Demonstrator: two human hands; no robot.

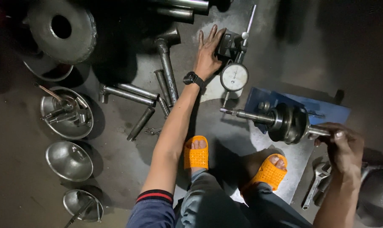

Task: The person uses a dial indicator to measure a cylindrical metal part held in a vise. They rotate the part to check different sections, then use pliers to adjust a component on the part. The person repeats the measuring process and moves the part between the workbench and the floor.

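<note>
Left hand (208,52) flat, fingers spread, touching the dial gauge stand (233,46). Right hand (341,145) clamped on shaft assembly (284,121), just below that gauge.

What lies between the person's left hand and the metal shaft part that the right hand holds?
In the head view, a round dial gauge lies between the left hand and the shaft assembly gripped by the right hand. The left hand rests on the gauge's dark stand.

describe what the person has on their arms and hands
Both hands are bare, no gloves. The left hand has a black wristwatch at the wrist, and a dark blue sleeve with a red and black striped cuff is pushed up above the elbow. The right hand and its forearm show nothing worn.
</note>
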